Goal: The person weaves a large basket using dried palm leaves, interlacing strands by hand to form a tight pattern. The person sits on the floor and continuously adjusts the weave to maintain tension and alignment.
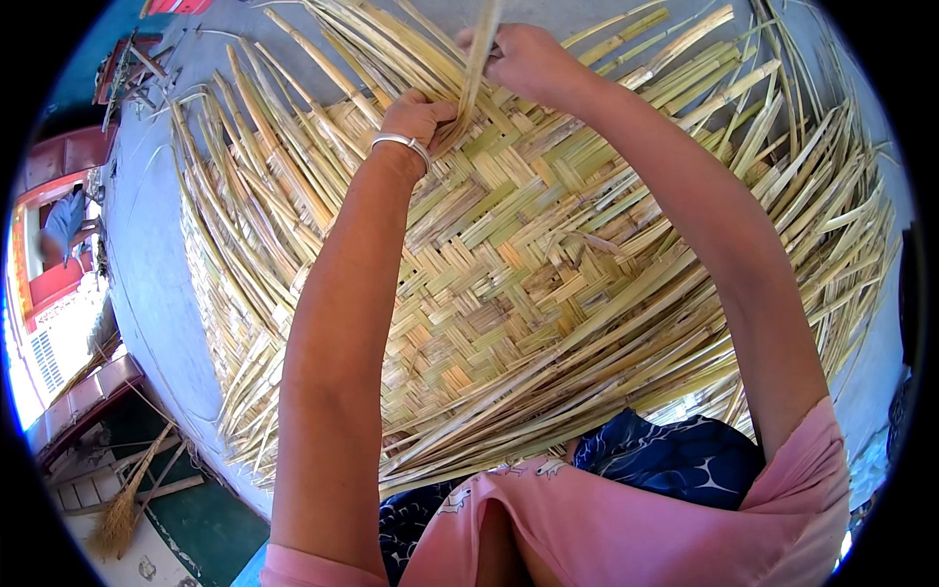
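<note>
A large woven mat of flattened, split reeds, pale yellow and green, lies before me in a diagonal weave. At its far edge my left hand, with a silver bangle at the wrist, is closed on the lower end of a reed strip against the weave. That strip stands up from the mat, bent and slightly blurred. My right hand is just right of it, its fingers curled round behind the strip; their tips are partly hidden. Loose reed ends fan out beyond the weave on the far and left sides.
Long unwoven reeds lie across the mat's near side and bunch at the right. Grey concrete floor surrounds the mat. At the left are a straw broom, a wooden ladder-like frame and a doorway with a red frame.
</note>
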